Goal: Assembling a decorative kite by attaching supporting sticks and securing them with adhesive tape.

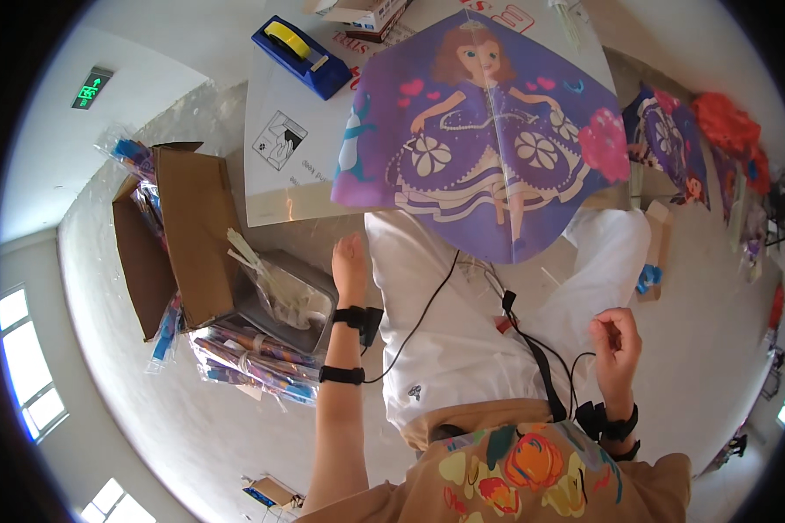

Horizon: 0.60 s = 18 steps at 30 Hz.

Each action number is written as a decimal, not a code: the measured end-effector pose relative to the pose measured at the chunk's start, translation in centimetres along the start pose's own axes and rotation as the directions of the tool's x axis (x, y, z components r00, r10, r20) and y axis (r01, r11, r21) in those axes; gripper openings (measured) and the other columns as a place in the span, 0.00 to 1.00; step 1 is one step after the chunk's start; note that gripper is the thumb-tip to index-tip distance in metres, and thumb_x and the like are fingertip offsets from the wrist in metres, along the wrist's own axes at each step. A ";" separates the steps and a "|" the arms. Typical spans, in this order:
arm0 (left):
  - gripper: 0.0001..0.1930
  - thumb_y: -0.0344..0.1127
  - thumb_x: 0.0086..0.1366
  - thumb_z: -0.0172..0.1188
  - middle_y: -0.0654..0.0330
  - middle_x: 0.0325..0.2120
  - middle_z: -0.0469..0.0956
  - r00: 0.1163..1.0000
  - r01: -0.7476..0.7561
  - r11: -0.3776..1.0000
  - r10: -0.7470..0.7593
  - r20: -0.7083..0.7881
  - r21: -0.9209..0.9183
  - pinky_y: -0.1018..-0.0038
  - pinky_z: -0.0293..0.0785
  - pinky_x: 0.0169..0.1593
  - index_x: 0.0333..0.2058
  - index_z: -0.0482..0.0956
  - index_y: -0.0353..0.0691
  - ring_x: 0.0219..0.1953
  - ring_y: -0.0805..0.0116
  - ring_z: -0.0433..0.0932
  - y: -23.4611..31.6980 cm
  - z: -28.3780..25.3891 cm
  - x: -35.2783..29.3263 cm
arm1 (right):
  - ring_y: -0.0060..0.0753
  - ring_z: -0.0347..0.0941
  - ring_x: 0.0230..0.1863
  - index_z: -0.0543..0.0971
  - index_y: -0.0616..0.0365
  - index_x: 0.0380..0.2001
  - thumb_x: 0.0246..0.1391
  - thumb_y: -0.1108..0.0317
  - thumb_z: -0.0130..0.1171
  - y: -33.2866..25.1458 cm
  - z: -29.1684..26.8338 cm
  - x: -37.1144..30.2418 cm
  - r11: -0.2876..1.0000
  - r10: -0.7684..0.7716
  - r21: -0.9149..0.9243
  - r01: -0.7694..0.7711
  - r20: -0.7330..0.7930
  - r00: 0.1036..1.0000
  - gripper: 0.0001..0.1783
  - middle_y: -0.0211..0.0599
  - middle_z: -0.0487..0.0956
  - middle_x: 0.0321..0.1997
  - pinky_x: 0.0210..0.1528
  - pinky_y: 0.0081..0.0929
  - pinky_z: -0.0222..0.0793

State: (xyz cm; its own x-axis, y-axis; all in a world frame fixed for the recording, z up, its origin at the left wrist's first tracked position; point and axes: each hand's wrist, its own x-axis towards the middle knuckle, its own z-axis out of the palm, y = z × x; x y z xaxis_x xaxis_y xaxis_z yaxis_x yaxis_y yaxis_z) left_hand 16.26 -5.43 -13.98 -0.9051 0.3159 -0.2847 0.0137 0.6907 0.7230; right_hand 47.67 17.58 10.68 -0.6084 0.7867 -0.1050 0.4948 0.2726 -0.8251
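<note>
A purple kite (462,166), diamond-shaped and printed with a cartoon figure in a gown, lies across the table edge with its lower tip hanging over my lap. My left hand (350,266) is beside my left knee, just below the kite's left edge. Its fingers are loosely extended and seem to hold nothing. Over my right thigh, apart from the kite, is my right hand (617,344). Its fingers are curled in, and whatever they may hold is hidden. Close to the left hand, a grey bin (321,296) contains a clear bag of pale sticks (281,288).
A blue tape dispenser (301,57) with yellow tape stands on the white table (275,187). At left are an open cardboard box (202,235) and plastic-wrapped bundles (257,362). More printed kites (663,139) hang at right. Black cables (427,318) run from my wrist straps across my lap.
</note>
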 end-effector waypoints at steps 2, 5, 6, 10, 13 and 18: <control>0.16 0.42 0.66 0.56 0.54 0.30 0.80 0.996 0.017 0.972 -0.038 -0.082 -0.236 0.69 0.73 0.39 0.36 0.78 0.31 0.33 0.61 0.78 1.8 0.9 -1.0 | 0.13 0.59 0.23 0.72 0.61 0.31 0.57 0.76 0.58 0.0 0.0 0.1 0.999 0.029 0.032 -0.029 -0.004 1.000 0.04 0.24 0.69 0.24 0.24 0.13 0.56; 0.12 0.37 0.59 0.67 0.64 0.23 0.77 0.990 0.141 0.955 -0.129 0.062 -0.259 0.80 0.70 0.29 0.32 0.78 0.33 0.24 0.78 0.73 2.2 0.7 -1.5 | 0.13 0.59 0.23 0.72 0.61 0.31 0.57 0.76 0.58 -0.3 0.1 0.0 1.000 0.032 -0.001 -0.032 0.060 0.998 0.04 0.25 0.69 0.24 0.24 0.13 0.56; 0.12 0.37 0.59 0.67 0.64 0.23 0.77 0.989 0.144 0.955 -0.133 0.060 -0.259 0.80 0.70 0.29 0.32 0.78 0.33 0.24 0.78 0.73 2.3 0.5 -1.6 | 0.13 0.59 0.23 0.72 0.61 0.31 0.57 0.76 0.58 -0.3 0.2 0.1 1.000 0.031 -0.001 -0.031 0.065 0.997 0.04 0.25 0.69 0.24 0.24 0.13 0.56; 0.09 0.31 0.59 0.67 0.65 0.21 0.75 0.963 0.263 0.819 -0.188 0.196 -0.509 0.82 0.64 0.23 0.32 0.75 0.36 0.20 0.81 0.70 1.9 -0.2 -2.7 | 0.14 0.59 0.23 0.72 0.62 0.31 0.57 0.76 0.58 -0.5 0.6 0.4 1.000 0.004 0.001 -0.004 0.087 0.996 0.04 0.26 0.69 0.25 0.25 0.13 0.56; 0.09 0.28 0.59 0.66 0.67 0.20 0.73 0.968 0.237 0.799 -0.146 0.205 -0.552 0.83 0.63 0.23 0.34 0.73 0.37 0.20 0.82 0.69 2.1 -0.9 -4.2 | 0.14 0.60 0.23 0.72 0.62 0.32 0.57 0.76 0.58 -0.6 0.8 0.5 1.000 0.005 -0.011 -0.004 0.102 0.995 0.04 0.27 0.70 0.25 0.25 0.13 0.57; 0.10 0.25 0.59 0.62 0.70 0.18 0.66 0.977 0.104 0.855 0.008 0.213 -0.507 0.84 0.62 0.27 0.38 0.73 0.37 0.21 0.82 0.65 2.1 -2.1 -6.3 | 0.15 0.61 0.23 0.72 0.62 0.32 0.58 0.75 0.58 -1.0 1.4 0.5 1.000 0.020 -0.020 -0.018 0.144 0.989 0.04 0.27 0.70 0.25 0.26 0.14 0.57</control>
State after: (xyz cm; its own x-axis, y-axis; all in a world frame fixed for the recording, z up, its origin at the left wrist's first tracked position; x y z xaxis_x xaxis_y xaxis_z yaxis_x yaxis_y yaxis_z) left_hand 21.09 -7.29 -9.38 -0.7936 0.4526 -0.4067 -0.2979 0.2937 0.9083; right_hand 45.96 16.95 10.64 -0.6811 0.7042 -0.2005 0.5175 0.2694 -0.8121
